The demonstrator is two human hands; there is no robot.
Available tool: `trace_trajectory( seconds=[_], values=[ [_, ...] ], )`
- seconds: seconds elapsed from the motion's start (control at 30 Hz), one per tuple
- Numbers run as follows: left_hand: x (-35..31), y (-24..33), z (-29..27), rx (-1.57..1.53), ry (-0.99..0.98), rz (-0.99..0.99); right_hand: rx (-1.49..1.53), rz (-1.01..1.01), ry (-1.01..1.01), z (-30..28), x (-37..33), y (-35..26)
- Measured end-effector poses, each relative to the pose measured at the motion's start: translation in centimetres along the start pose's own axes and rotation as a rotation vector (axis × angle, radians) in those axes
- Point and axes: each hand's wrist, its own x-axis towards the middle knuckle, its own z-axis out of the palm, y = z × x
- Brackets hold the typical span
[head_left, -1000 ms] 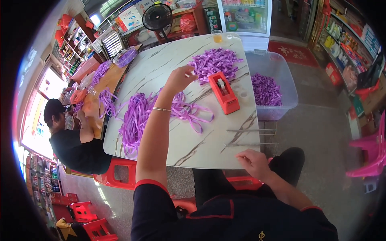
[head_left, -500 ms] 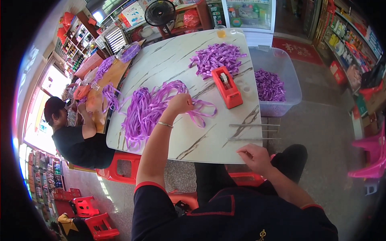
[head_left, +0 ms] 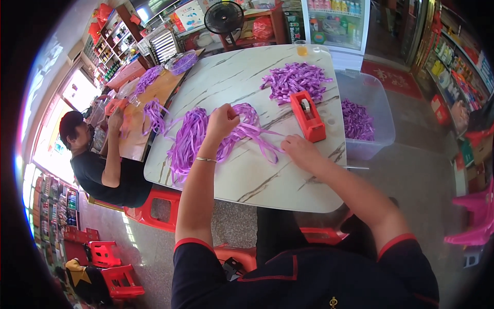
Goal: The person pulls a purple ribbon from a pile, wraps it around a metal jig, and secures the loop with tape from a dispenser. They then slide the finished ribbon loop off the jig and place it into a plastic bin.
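Observation:
A loose heap of long purple ribbon lies on the left of the marble-patterned table. My left hand is closed over this heap, with ribbon coming out beside its fingers. Loops trail rightward to my right hand, whose fingertips are pinched on the ribbon. Just beyond that hand stands a red tape dispenser. Behind the dispenser is a pile of short purple ribbon pieces.
Right of the table, a clear plastic tub holds more purple pieces. A cup of amber liquid stands at the far edge. A metal rod sticks out past my right forearm. On the left, a person sits at a wooden table.
My right hand has moved from the table's near edge up and left to the ribbon, closing on it. My left hand has shifted slightly upward. The seated person's arm has risen.

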Motion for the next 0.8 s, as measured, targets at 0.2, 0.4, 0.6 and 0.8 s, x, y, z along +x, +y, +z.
trace_trajectory(
  seconds=[0.2, 0.4, 0.6, 0.8],
  values=[
    [1.3, -8.0, -3.5, -0.018, 0.212, -0.199, 0.112, -0.028, -0.131, -1.8, -1.2, -0.1],
    [1.9, -10.7, -5.6, 0.174, 0.255, -0.265, 0.875, 0.401, 0.019, -7.3, -1.7, -0.1],
    [-3.9, -2.5, 3.8, 0.346, -0.083, 0.358, 1.074, 0.511, 0.246, -11.5, -2.3, 0.4],
    [-6.7, -3.9, 6.2, 0.533, -0.204, 0.242, 1.045, 0.467, 0.412, -15.5, -3.8, 0.8]
  ],
)
